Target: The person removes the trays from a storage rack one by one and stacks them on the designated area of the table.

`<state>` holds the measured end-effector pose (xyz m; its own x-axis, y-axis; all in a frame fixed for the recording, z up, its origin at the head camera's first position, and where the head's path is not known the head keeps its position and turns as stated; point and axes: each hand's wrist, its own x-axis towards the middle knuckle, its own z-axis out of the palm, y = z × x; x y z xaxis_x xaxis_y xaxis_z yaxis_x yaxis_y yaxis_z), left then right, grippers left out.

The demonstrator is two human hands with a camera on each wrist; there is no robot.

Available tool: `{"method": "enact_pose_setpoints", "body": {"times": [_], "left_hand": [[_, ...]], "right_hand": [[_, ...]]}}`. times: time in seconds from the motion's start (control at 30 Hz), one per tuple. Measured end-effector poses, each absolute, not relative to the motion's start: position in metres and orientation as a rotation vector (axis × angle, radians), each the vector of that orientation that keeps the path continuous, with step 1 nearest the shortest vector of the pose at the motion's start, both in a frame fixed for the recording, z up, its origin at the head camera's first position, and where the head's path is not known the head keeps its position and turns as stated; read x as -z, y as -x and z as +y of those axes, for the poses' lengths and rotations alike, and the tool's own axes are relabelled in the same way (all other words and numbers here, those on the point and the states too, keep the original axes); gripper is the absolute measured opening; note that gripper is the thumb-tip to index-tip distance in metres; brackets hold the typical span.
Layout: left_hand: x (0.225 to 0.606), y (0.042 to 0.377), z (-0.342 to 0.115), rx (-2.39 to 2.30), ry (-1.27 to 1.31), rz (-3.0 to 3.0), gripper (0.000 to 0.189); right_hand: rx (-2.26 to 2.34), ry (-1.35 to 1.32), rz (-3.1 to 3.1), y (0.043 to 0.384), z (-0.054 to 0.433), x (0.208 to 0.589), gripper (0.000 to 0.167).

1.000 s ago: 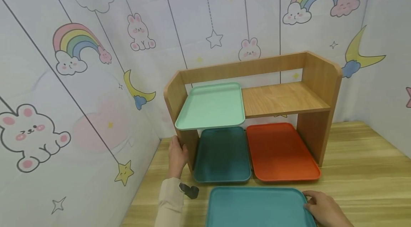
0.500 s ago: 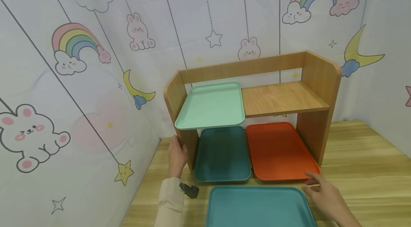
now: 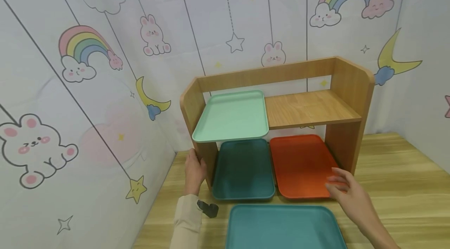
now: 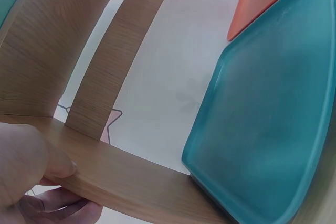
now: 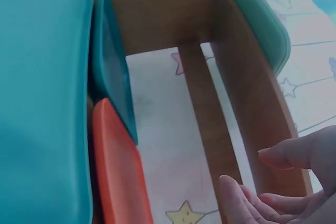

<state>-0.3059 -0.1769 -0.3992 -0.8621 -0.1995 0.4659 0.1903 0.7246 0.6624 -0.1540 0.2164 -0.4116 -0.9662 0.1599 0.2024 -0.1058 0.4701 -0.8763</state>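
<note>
My left hand [image 3: 195, 171] grips the edge of the left side panel of a wooden desktop shelf [image 3: 313, 109]. In the left wrist view the thumb lies on the panel's inner face and the fingers go round its outside. My right hand [image 3: 351, 196] hovers over the front right corner of a red tray [image 3: 302, 167], holding nothing, thumb and fingers apart. Beside the red tray, under the same shelf board, lies a dark teal tray [image 3: 243, 171]. A mint green tray [image 3: 232, 116] rests on the upper board's left half. In front lies a larger-looking teal tray [image 3: 284, 225].
All this stands on a table [image 3: 393, 167] with a wood-grain top. Behind and to the left hangs a white backdrop [image 3: 197, 18] printed with rainbows, rabbits and stars. The shelf's right side panel [image 3: 346, 143] rises close behind my right hand.
My right hand has let go of the front teal tray's right edge and moved up and forward, over the red tray's corner. The left hand and the trays keep their places.
</note>
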Motion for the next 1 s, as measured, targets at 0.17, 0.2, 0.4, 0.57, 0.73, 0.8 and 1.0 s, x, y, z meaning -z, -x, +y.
{"method": "enact_pose_setpoints", "body": {"times": [0.17,0.2,0.4,0.57,0.73,0.8,1.0], "left_hand": [[0.401,0.307,-0.176,1.002,-0.008,-2.409,0.024],[0.401,0.307,-0.176,1.004,-0.005,-2.405,0.024],[0.401,0.308,-0.177,1.015,-0.009,-2.403,0.024],[0.401,0.309,-0.177,1.006,-0.010,-2.406,0.023],[0.401,0.309,-0.177,0.998,0.006,-2.410,0.023],[0.400,0.309,-0.177,1.007,0.000,-2.416,0.023],[0.401,0.309,-0.177,1.041,-0.030,-2.439,0.025]], "right_hand": [[-1.659,0.035,-2.318,0.162,0.204,0.398,0.066],[-1.693,0.028,-2.293,0.164,0.201,0.395,0.066],[-1.798,-0.059,-2.179,0.172,0.182,0.375,0.064],[-1.881,-0.112,-2.128,0.175,0.164,0.365,0.063],[-1.904,-0.111,-2.120,0.178,0.152,0.361,0.061],[-1.920,-0.105,-2.113,0.180,0.148,0.359,0.061],[-1.965,-0.098,-2.102,0.190,0.140,0.351,0.061]]}}
